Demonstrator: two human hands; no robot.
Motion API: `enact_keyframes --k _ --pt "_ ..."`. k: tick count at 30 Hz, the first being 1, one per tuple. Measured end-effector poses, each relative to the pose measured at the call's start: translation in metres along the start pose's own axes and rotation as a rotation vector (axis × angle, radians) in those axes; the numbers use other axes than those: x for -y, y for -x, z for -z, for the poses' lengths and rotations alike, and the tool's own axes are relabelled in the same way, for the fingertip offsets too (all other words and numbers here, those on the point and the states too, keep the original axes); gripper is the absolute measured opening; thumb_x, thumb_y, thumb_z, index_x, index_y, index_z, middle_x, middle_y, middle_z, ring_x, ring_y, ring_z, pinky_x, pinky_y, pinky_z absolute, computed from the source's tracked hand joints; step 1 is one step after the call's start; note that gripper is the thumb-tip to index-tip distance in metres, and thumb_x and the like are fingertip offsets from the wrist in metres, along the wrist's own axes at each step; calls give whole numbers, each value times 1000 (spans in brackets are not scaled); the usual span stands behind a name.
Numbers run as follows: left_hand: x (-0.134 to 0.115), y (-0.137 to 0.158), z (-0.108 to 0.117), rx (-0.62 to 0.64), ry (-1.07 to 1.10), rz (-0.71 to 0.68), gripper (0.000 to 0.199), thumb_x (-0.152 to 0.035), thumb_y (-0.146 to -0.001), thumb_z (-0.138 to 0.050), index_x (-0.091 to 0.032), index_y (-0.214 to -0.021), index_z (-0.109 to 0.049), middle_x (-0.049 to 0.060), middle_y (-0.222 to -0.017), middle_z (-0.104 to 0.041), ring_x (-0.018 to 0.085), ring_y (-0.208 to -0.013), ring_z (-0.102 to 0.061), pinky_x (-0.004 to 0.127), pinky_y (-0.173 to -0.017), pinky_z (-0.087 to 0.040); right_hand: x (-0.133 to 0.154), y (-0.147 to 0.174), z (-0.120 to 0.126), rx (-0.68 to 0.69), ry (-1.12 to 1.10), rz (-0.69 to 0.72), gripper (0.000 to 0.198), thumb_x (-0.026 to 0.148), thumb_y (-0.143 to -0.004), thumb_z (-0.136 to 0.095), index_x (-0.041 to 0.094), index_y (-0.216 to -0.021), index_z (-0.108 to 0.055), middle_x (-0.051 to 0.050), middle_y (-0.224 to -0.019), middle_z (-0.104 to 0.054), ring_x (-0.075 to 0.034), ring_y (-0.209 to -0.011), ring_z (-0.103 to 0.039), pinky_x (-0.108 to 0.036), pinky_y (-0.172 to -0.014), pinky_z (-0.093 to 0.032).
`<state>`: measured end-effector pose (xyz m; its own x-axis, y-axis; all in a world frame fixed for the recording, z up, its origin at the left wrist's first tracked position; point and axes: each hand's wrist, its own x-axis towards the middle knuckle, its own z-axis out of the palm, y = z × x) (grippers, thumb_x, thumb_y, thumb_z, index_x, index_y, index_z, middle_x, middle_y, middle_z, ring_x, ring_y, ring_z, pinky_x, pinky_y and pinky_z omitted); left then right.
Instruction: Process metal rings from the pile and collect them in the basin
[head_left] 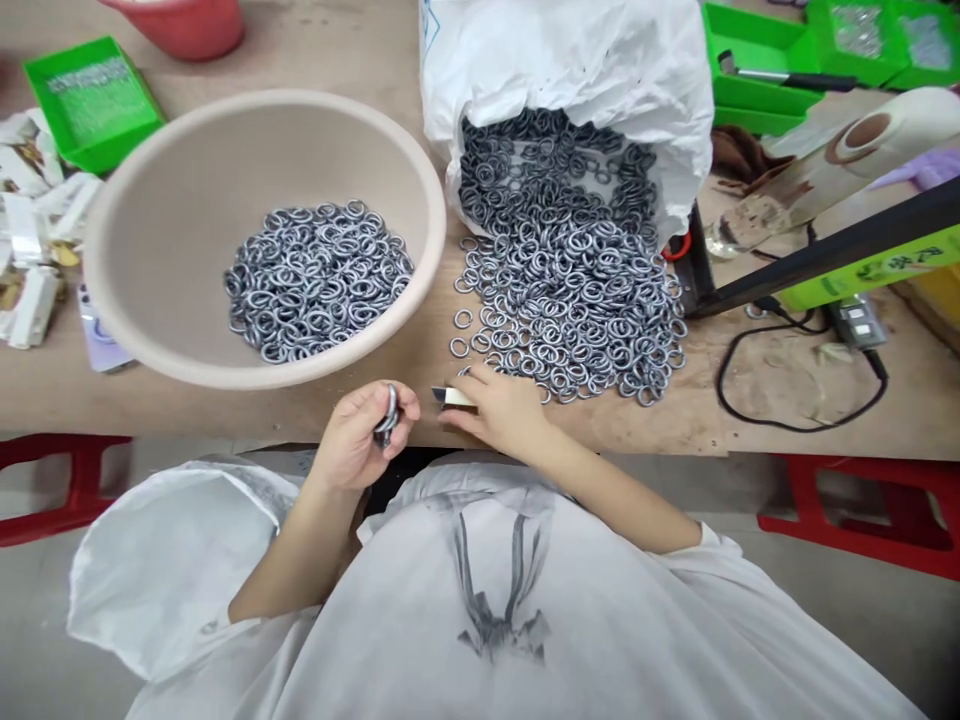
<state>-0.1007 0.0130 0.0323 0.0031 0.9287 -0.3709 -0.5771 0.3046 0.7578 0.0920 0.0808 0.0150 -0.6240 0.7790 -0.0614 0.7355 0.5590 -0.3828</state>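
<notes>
Several dark grey metal rings (386,418) are pinched in my left hand (356,430), just in front of the big beige basin (172,170). My right hand (506,408) is closed around a small pale-handled blade (455,397), whose dark tip points toward my left hand. The two hands are apart. Inside the basin lies a heap of the same rings (319,280). Beyond my right hand, a larger pile of rings (577,310) spills out of a white sack (555,50) onto the wooden table (637,425).
A green tray (94,105) and white pieces (34,220) lie at left; a red bowl (187,25) stands behind. At right are green bins (765,45), a film roll (862,145), a black bar (825,250) and a cable (724,385). Red stools (862,500) flank me.
</notes>
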Motion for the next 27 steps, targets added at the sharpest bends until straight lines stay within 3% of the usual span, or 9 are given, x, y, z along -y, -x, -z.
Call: enact_keyframes --k 3,6,10,13,16,21,23,27 --pt "-4 1 9 -72 9 -7 34 -32 -70 -83 -14 -97 -71 0 -69 -65 4 -42 -48 13 -31 -33 12 -2 -8 107 100 26 35 52 -93 -57 21 -102 -71 -7 -107 -69 -20 -85 -66 -30 -56 -26" --pt "-1 -4 8 -131 13 34 32 -32 -68 -83 -14 -91 -70 -1 -67 -62 6 -45 -50 13 -32 -34 7 -5 -8 65 4 -19 29 46 -92 -62 19 -95 -70 -8 -103 -70 -19 -85 -65 -28 -59 -30" --pt "14 -18 -6 -121 -120 46 38 -49 -71 -79 -15 -80 -63 -1 -66 -60 6 -46 -50 14 -33 -32 -12 -4 6 -89 -486 -129 22 40 -87 -68 18 -89 -69 -1 -82 -69 -15 -75 -60 -25 -65 -37" --pt "27 -29 -24 12 -289 75 45 -57 -71 -77 -16 -82 -63 -2 -66 -59 5 -45 -49 14 -35 -31 -20 1 20 -104 -824 -187 27 43 -83 -70 16 -80 -66 2 -69 -64 -12 -63 -54 -24 -59 -37" --pt "37 -38 -43 124 -372 114 47 -61 -73 -73 -16 -81 -63 -3 -63 -57 5 -44 -48 14 -35 -31 -22 7 28 -112 -1011 -195 35 50 -83 -67 16 -76 -63 1 -67 -64 -12 -62 -55 -24 -59 -41" --pt "42 -42 -64 105 -253 111 44 -60 -77 -69 -18 -77 -56 -6 -57 -53 5 -39 -45 15 -33 -29 -21 17 23 -351 -893 -176 37 55 -81 -70 19 -90 -68 -3 -79 -69 -16 -72 -63 -28 -68 -48" --pt "42 -41 -67 134 -237 134 44 -59 -75 -71 -18 -75 -54 -6 -55 -53 5 -38 -44 15 -33 -29 -22 19 20 -363 -871 -157 39 57 -80 -71 20 -91 -68 -2 -77 -69 -17 -72 -64 -29 -69 -49" --pt "38 -38 -71 118 -168 193 46 -58 -73 -74 -17 -70 -52 -6 -53 -52 4 -36 -42 15 -32 -27 -26 20 17 -358 -844 -113 47 63 -91 -53 18 -89 -65 -2 -73 -66 -16 -68 -61 -28 -66 -45"
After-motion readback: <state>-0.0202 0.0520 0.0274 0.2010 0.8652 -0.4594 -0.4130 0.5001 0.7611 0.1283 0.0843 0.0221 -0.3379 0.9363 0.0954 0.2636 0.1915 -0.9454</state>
